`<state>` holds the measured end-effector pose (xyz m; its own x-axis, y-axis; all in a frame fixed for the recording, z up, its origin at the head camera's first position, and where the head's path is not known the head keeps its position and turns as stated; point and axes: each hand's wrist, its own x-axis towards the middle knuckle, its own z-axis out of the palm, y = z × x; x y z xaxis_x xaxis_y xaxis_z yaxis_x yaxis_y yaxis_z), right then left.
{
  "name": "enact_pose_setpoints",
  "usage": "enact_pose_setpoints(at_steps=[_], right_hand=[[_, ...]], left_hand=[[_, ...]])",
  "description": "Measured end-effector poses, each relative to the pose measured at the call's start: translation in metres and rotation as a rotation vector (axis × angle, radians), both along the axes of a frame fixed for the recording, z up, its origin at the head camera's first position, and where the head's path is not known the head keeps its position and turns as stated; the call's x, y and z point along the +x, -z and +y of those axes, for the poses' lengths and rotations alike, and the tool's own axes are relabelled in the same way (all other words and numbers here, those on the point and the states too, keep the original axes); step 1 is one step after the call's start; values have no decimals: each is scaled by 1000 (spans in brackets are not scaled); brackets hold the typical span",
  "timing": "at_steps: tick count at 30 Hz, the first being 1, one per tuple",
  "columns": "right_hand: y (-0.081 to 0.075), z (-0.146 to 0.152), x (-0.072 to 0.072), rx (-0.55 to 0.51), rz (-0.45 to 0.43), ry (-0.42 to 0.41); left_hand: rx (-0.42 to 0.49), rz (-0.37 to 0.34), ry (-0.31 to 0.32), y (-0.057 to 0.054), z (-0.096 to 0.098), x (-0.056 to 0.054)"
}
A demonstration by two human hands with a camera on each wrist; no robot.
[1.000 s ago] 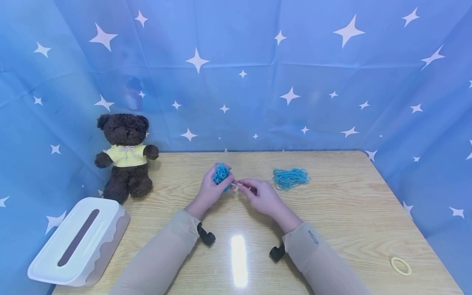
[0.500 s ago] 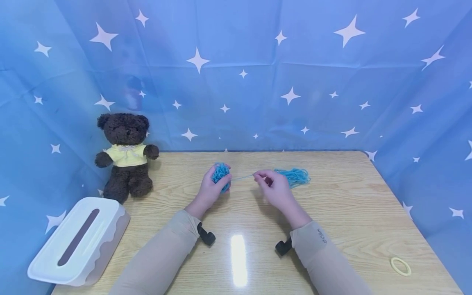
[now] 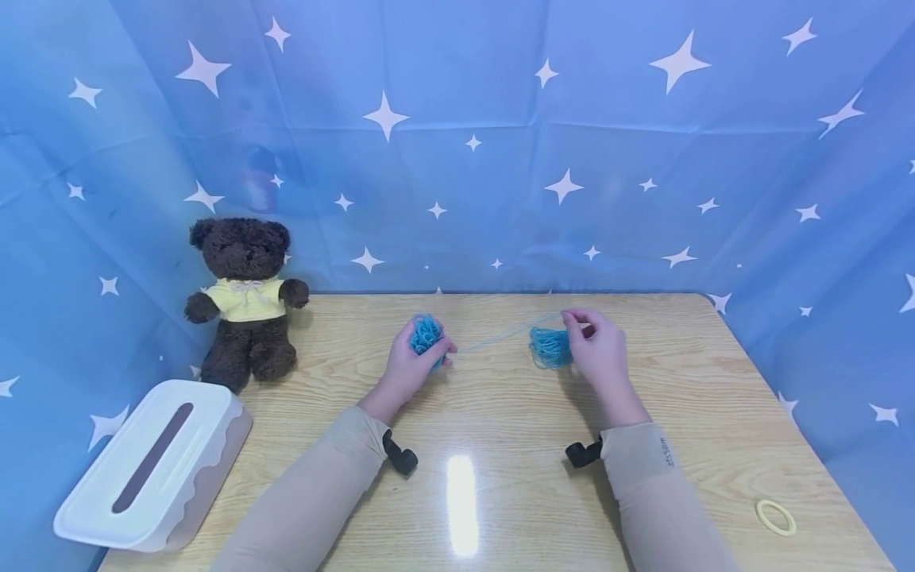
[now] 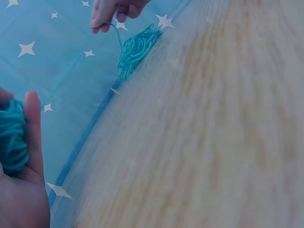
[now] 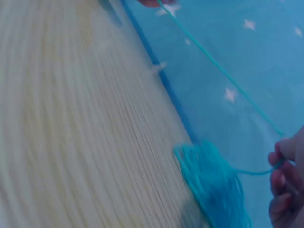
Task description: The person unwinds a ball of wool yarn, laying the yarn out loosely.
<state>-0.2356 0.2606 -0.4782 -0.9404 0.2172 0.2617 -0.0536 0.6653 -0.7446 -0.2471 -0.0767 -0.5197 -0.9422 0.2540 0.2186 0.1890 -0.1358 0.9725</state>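
Observation:
My left hand (image 3: 409,367) grips a wound bundle of blue yarn (image 3: 426,334), its fingers and thumb curled round it. In the left wrist view the bundle (image 4: 12,137) lies in the palm against the thumb. My right hand (image 3: 602,349) pinches a single yarn strand (image 5: 221,69) between thumb and fingertips, up and to the right of the left hand. That strand stretches between both hands. A loose skein of blue yarn (image 3: 549,347) lies on the table beneath the right hand, partly hidden by it. From the pinch, the strand runs on down to the skein (image 5: 209,185).
A brown teddy bear (image 3: 243,298) in a yellow top sits at the back left of the wooden table (image 3: 715,381). In front of it stands a white slotted box (image 3: 107,496). A pale yellow ring (image 3: 765,524) lies near the right edge. A starry blue curtain (image 3: 457,79) hangs behind.
My right hand has moved right and away from the left hand, drawing the strand out long and over the skein. The left hand has stayed in place with its bundle.

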Motion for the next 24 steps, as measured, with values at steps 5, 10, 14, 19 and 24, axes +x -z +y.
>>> enact_pose_setpoints(at_steps=[5,10,14,19,24], right_hand=[[4,27,-2,-7,-75,125],[6,40,-1,-6,-153,222],[9,44,0,69,-239,238],[14,39,-1,137,-276,207],[6,12,2,132,-134,182]], left_hand=[[18,7,-15,-1,1,-1],[-7,8,-32,1,-1,-1],[-1,-14,-19,0,-1,-1],[7,-43,0,-1,-1,0],[9,-59,7,0,-1,-1]])
